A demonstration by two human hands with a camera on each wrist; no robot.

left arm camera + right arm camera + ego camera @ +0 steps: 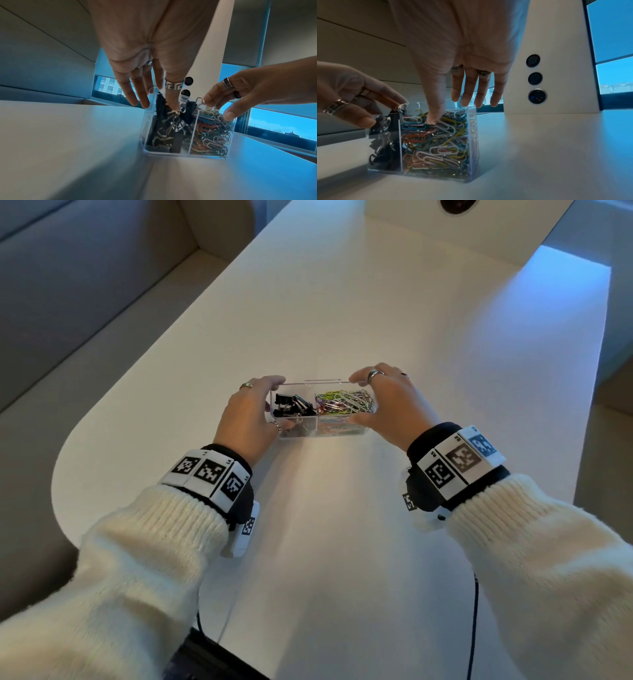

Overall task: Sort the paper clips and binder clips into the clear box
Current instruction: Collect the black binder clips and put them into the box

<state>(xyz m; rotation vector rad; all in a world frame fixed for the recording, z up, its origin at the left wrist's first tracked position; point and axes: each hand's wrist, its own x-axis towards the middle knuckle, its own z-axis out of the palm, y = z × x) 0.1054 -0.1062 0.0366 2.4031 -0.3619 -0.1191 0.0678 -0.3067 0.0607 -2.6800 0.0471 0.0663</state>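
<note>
A clear box (322, 382) with two compartments stands on the white table (342, 320). Black binder clips (293, 405) fill its left compartment and coloured paper clips (344, 402) its right one. My left hand (274, 404) holds the left end, fingers at the far corner and thumb at the near rim. In the left wrist view the thumb touches the binder clips (164, 132). My right hand (363, 398) holds the right end the same way. In the right wrist view its thumb rests on the paper clips (436, 146), with the fingers beyond the box's wall (473, 142).
The table narrows to a rounded end near my left arm, with a grey bench (85, 285) beyond its left edge. A white pillar (556, 81) with round black buttons stands at the far end. A black cable (474, 628) runs along the table under my right forearm.
</note>
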